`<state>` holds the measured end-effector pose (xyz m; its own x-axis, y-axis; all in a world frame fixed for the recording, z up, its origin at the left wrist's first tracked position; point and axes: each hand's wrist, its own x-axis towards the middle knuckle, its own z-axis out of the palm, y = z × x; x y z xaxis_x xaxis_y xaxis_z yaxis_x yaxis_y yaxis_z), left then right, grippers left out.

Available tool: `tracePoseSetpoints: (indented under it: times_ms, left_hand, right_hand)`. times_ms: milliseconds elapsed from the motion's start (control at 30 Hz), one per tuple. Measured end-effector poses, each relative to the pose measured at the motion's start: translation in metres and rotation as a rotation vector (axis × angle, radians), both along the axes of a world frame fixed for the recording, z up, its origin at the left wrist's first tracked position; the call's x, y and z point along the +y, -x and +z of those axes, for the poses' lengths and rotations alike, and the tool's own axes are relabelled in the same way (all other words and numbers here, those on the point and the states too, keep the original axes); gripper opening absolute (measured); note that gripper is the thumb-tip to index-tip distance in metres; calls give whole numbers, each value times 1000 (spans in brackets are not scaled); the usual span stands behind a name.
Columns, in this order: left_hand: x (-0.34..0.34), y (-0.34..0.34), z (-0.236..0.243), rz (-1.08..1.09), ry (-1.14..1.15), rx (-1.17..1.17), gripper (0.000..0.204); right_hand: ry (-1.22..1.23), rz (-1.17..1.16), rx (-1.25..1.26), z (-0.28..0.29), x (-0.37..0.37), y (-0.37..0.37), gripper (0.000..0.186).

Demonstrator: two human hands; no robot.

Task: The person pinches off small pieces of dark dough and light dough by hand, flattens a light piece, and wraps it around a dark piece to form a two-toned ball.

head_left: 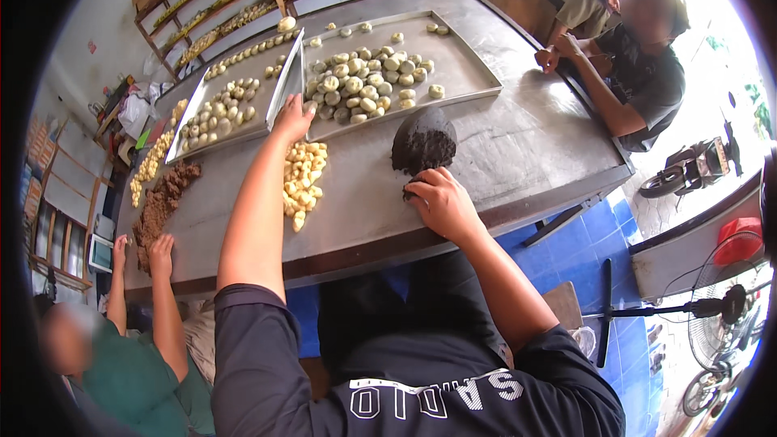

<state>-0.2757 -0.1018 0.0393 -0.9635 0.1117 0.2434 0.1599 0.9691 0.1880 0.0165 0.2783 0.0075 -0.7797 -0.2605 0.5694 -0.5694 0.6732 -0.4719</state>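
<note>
My left hand (293, 119) reaches out over the near left corner of a metal tray (486, 92), its fingers stretched with nothing visible in them. Greenish-grey dough balls (368, 81) lie heaped in that tray. At the table's near side, my right hand (443, 201) has its fingers curled over a small dark piece of black paste (410, 192). Just beyond it sits the large rounded lump of black paste (424, 137), its near face crumbly and torn. Between my arms, a pile of small pale yellow dough pieces (303, 176) rests on the metal table (364, 206).
A second tray (269, 97) with more balls stands to the left. Further left are brown paste (166, 202) and yellow pieces (152, 163), where a co-worker in green (133, 372) works. Another person (639, 73) leans at the far right edge. A standing fan (716, 307) is at right.
</note>
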Motion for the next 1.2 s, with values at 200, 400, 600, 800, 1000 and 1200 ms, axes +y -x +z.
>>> tracePoseSetpoints:
  times_ms: [200, 400, 600, 800, 1000, 1200]
  left_hand:
    - [57, 4, -46, -173, -393, -192, 97]
    - [25, -60, 9, -442, -764, -40, 42]
    - [37, -195, 30, -515, -469, 40, 31]
    - [-3, -309, -12, -43, -216, 210, 41]
    - [-3, -300, -57, 19, -262, 158, 39]
    - [-5, -300, -61, -37, -328, 257, 21]
  right_hand:
    - [-32, -48, -51, -18, 29, 1, 25]
    - [-1, -13, 2, -1, 18, 3, 28]
    - [-121, -102, -173, -19, 35, 4, 28]
    - [-26, -210, -197, -10, 110, 22, 23]
    - [-193, -55, -129, -17, 76, 11, 23]
    - [-359, -123, -75, -1, 27, 36, 14]
